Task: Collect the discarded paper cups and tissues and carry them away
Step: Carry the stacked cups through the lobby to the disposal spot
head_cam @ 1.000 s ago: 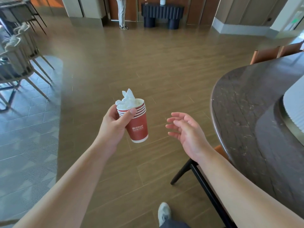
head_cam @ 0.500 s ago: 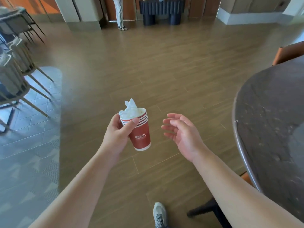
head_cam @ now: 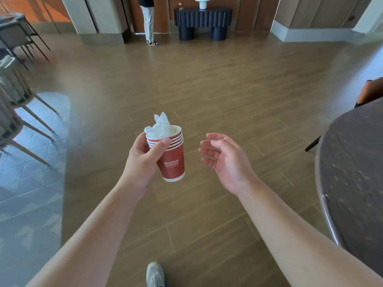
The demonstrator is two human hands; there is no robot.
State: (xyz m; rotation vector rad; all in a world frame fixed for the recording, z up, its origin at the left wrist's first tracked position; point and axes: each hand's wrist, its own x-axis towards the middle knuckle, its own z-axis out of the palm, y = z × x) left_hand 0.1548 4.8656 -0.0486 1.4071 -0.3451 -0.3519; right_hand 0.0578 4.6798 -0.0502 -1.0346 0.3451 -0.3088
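L hand (head_cam: 145,160) wrapped round a nested stack of red paper cups (head_cam: 171,156), thumb pressed across the rims on the near side, other fingers hidden behind. Stack upright w/ slight tilt, white logo print facing cam. Crumpled white tissues (head_cam: 160,126) stuffed in the top cup, poking above the rim, just above L thumb. R hand (head_cam: 224,157) empty, palm turned toward the cups, fingers loosely spread & curled, apart from the stack, nothing touching it. Both forearms bare, held out over wood-plank floor (head_cam: 207,90). Dark round table (head_cam: 356,172) edge just R of R forearm. Shoe (head_cam: 155,274) below, btwn the arms. Chairs (head_cam: 18,112) on grey tiled area well L of L hand. Far ahead of hands: dark console table (head_cam: 203,19) w/ white lamp (head_cam: 203,2), another person's legs (head_cam: 149,25) beside it.
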